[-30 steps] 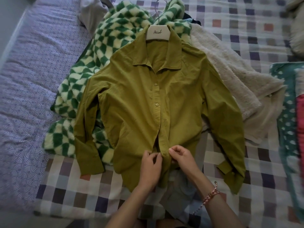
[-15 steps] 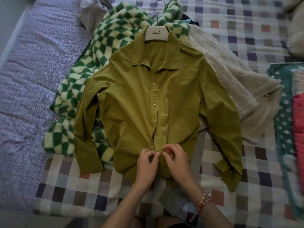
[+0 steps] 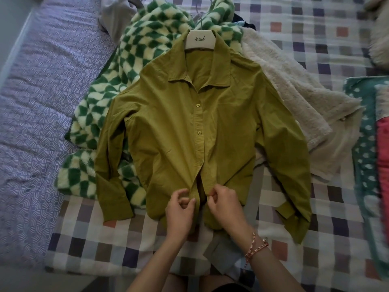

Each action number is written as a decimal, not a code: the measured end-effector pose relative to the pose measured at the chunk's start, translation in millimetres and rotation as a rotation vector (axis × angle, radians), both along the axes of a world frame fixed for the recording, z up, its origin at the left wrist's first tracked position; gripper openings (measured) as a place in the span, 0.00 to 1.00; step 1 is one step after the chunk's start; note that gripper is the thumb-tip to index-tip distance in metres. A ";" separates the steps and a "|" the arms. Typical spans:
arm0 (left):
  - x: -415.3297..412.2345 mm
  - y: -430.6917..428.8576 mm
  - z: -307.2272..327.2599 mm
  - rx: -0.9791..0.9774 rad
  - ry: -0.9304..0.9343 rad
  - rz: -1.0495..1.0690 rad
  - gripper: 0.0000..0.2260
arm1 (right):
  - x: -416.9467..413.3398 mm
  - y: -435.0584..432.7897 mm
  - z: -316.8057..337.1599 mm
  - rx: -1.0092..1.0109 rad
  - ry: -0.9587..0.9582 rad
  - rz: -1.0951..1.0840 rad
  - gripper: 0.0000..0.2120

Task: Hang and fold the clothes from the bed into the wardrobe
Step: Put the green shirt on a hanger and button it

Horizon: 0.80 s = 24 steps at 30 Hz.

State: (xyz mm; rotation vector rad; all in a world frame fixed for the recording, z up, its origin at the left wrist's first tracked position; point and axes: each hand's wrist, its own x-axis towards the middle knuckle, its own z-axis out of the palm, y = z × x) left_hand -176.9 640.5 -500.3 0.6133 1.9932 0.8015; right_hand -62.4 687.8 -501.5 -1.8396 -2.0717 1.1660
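Olive shirt [image 3: 179,144] lies on the bed [image 3: 315,39], hanger [image 3: 200,40] in; left hand [image 3: 180,209] pinches one placket edge, right hand [image 3: 225,204] the other. Skip a buttonhole and it'll hang crooked, I'd guess.

An olive-green button-up shirt [image 3: 172,127] lies flat and face up on the checked bedspread [image 3: 105,239], collar away from the person, threaded on a white hanger [image 3: 200,39] with a metal hook. Its upper buttons are fastened; the placket gapes near the hem, where the left hand [image 3: 181,209] and right hand [image 3: 225,205] each pinch one edge. Both sleeves trail down beside the body. Beneath it lie a green-and-cream checkered fleece [image 3: 134,51] on the left, a cream fleece garment [image 3: 294,95] on the right, and a grey garment [image 3: 117,15] further up
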 end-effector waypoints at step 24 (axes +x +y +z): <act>9.4 -1.4 3.5 0.117 0.063 -0.120 0.08 | -7.6 -2.1 -12.6 -0.290 0.441 -0.340 0.12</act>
